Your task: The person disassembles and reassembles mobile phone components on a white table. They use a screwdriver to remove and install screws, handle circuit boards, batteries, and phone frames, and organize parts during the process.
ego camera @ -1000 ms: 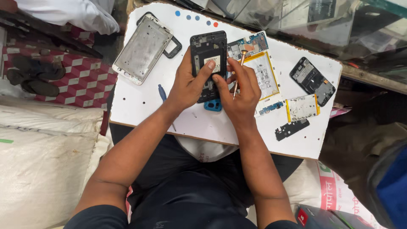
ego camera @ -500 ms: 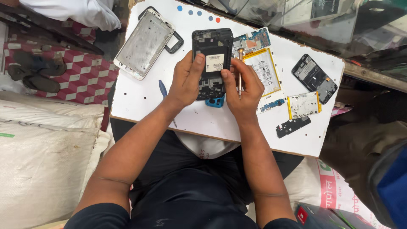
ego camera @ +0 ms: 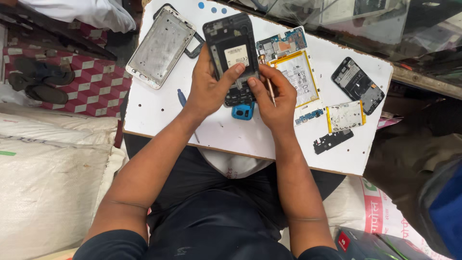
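White and scuffed, the desk (ego camera: 159, 108) rests across the person's lap, carrying a stripped-down phone's parts spread flat so each stays reachable. Near its far left corner lies a silver metal frame (ego camera: 161, 46); toward the right edge, a dark phone back (ego camera: 357, 84). At the middle, the black phone housing (ego camera: 231, 50) is gripped by the left hand (ego camera: 208, 89), thumb pressing its inner face to steady it. The right hand (ego camera: 275, 96) pinches the housing's edge while clasping a thin screwdriver (ego camera: 267, 81). A blue piece (ego camera: 242, 111) peeks out below, mostly hidden.

two hands (ego camera: 240, 91), two screwdrivers (ego camera: 267, 79)
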